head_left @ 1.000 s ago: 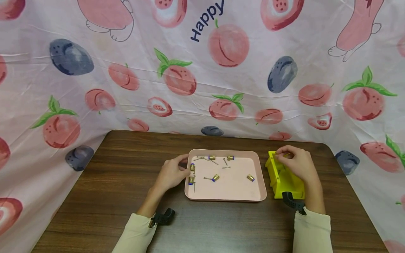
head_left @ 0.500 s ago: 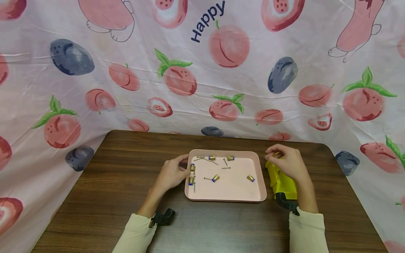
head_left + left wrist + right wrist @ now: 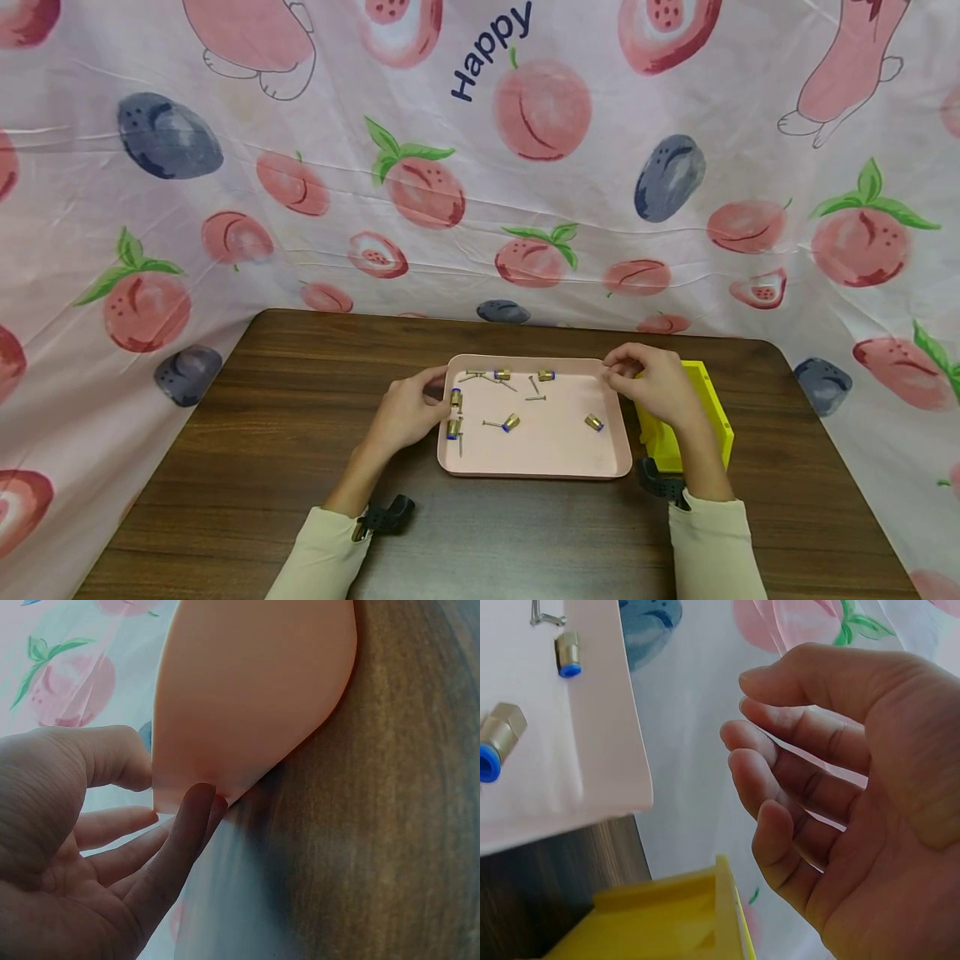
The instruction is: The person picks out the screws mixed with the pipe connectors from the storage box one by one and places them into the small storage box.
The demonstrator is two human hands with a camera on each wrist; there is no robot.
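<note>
A pink tray (image 3: 536, 454) lies mid-table with several brass fittings (image 3: 511, 422) with blue ends and small nails (image 3: 536, 397) scattered in it. My left hand (image 3: 435, 392) holds the tray's left rim; in the left wrist view its thumb (image 3: 112, 754) and a fingertip (image 3: 196, 806) touch the tray's edge (image 3: 247, 697). My right hand (image 3: 621, 372) hovers over the tray's far right corner. In the right wrist view that right hand (image 3: 739, 705) is empty with its fingers loosely curled, above the tray's rim (image 3: 600, 750) and the yellow box (image 3: 667, 915).
The yellow plastic box (image 3: 708, 400) stands just right of the tray, partly behind my right wrist. The brown wooden table (image 3: 300, 467) is walled on three sides by a fruit-print cloth (image 3: 480, 208). Black wrist mounts (image 3: 386, 515) sit at both cuffs.
My right hand has left the yellow box and moved left to the tray's far right corner. The box now shows more of itself. My left hand has stayed at the tray's rim.
</note>
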